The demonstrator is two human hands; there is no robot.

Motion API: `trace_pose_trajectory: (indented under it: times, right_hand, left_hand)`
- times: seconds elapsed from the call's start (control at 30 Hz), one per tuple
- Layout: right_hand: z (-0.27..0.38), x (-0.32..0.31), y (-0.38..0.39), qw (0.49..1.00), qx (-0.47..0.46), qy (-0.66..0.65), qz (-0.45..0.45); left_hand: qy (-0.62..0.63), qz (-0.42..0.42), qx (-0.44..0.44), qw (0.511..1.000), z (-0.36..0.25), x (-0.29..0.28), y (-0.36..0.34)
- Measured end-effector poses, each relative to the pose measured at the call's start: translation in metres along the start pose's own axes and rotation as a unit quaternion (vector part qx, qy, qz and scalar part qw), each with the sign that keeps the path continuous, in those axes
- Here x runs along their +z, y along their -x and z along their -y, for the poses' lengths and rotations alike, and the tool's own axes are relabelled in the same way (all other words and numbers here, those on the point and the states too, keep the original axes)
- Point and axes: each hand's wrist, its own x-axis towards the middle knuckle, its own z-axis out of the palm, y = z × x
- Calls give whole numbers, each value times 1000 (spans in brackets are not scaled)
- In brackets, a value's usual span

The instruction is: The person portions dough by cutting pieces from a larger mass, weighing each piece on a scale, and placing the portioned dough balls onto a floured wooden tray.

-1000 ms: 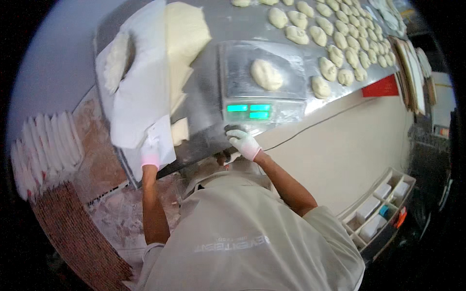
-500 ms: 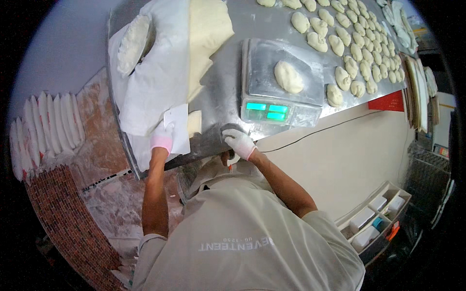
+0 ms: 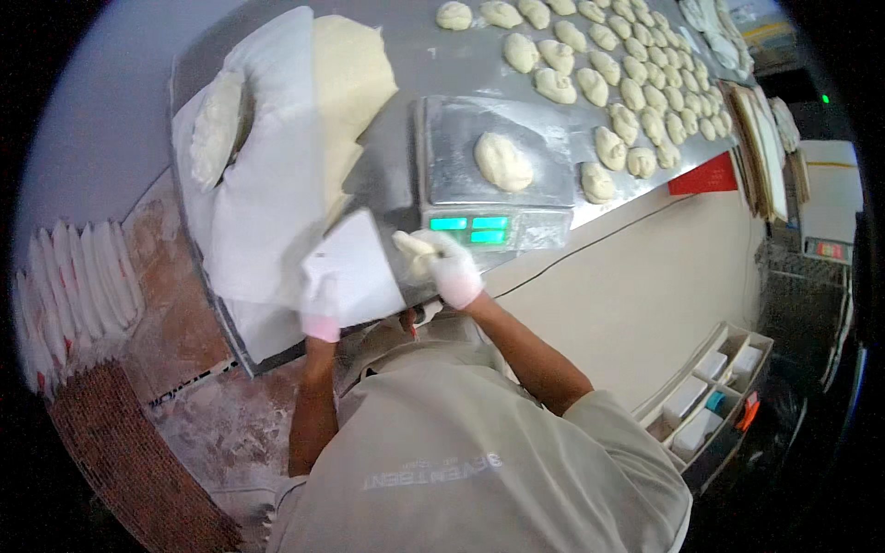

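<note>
My left hand (image 3: 321, 304), in a white glove with a pink cuff, grips a flat white dough scraper (image 3: 364, 272) over the table's near edge. Just to its right, my gloved right hand (image 3: 454, 269) pinches a small piece of dough (image 3: 412, 247). A digital scale (image 3: 544, 226) with green lit displays stands beyond that hand, and a rounded dough lump (image 3: 504, 163) lies on its plate. A large sheet of dough (image 3: 348, 88) stretches away from my left hand, partly under a white cloth (image 3: 267, 207).
Many shaped dough pieces (image 3: 636, 97) cover the far right of the metal table (image 3: 387, 175). On the cloth at left rests an oval vessel of white powder (image 3: 217, 129). White sacks (image 3: 78, 286) stand on the floor at left. A divided bin (image 3: 705, 396) sits at lower right.
My right hand has risen from the table edge and now holds a small dough piece. The scraper has swung right toward it. The whole view has shifted slightly.
</note>
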Motion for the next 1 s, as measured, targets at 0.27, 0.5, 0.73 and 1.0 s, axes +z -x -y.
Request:
trace_pose_trajectory:
  times: [0.27,0.5,0.73,1.0]
  right_hand:
    - [47,-137,-39,822,-250,479,-181]
    - [36,-161,-22,848,-239,406,-241]
    - [-102,-185,49,960,-76,108,-249]
    - [-101,-166,60,979,16,-2,-204]
  left_hand:
    - [334,-118,-225,908,-141,-29,-57]
    - [267,-72,-110,955,-91,0,-61]
    - [279,-58,-211,935,-170,-35,-68]
    - [79,74,-112,988,-231,-20,-95]
